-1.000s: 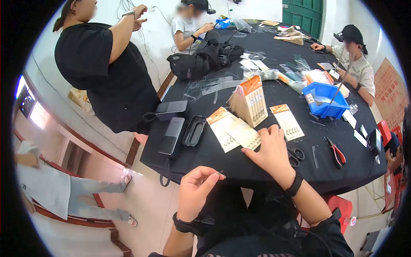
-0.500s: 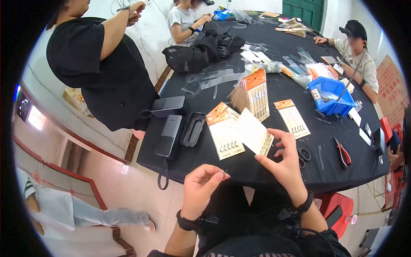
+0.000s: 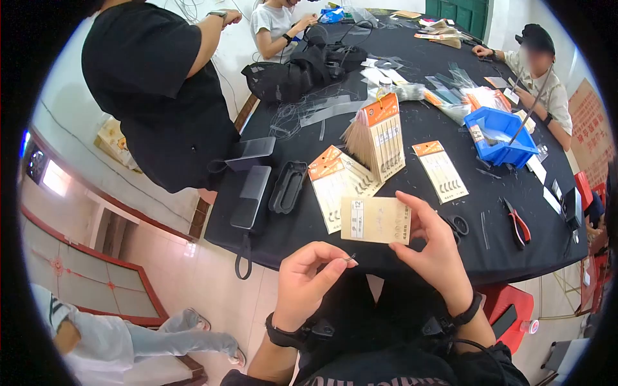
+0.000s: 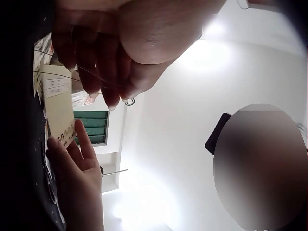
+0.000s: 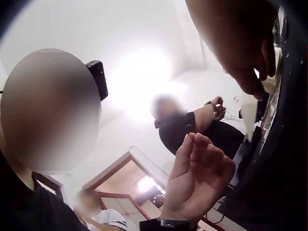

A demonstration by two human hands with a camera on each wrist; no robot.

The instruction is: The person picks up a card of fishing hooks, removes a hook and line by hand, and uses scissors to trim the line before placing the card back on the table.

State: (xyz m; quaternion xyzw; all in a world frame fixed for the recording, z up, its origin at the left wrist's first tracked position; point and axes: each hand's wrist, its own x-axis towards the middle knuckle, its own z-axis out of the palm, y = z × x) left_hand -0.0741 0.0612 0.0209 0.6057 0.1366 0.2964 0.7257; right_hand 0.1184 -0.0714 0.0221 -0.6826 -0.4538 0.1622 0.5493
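Note:
My left hand [image 3: 306, 280] pinches small dark fish hooks [image 3: 351, 258] between thumb and forefinger. In the left wrist view the curved hook bends [image 4: 129, 102] stick out past the fingertips, and thin lines [image 4: 91, 72] trail from the hand. My right hand [image 3: 436, 252] grips a tan hook card [image 3: 367, 222] by its right end, thumb below and fingers above. The card has a white label at its left and a row of hooks printed or set at its right. Behind it lie several orange-topped hook cards [image 3: 327, 186], beside a standing stack of such cards [image 3: 386, 145].
Another hook card [image 3: 441, 170] lies to the right, near black scissors [image 3: 458, 225] and red-handled pliers [image 3: 517, 225]. A blue bin [image 3: 499, 138] stands farther right. Grey devices [image 3: 251, 196] and a black tray [image 3: 288, 186] sit at left. Other people are around the table.
My right hand has lifted the card off the pile and drawn it closer, turned so its labelled face shows. My left hand keeps its pinch and has shifted slightly right.

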